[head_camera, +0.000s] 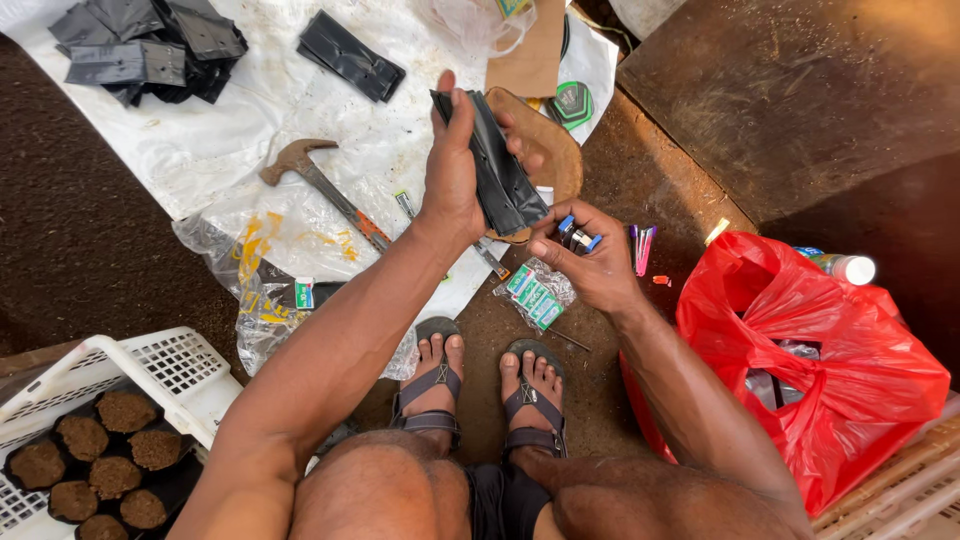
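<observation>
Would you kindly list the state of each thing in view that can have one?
Left hand: closed on a flat, empty black bag.
Right hand: gripping a small blue-tipped tool.
Hammer: lying unused on the white sheet.
Red bag: open at top.
White crate: holding soil-filled black bags.

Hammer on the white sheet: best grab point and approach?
Grip the hammer by its long handle, near the orange-marked end by the left hand's forearm, coming from above. It lies flat, handle straight and bare; the curved claw head is awkward to hold.
</observation>
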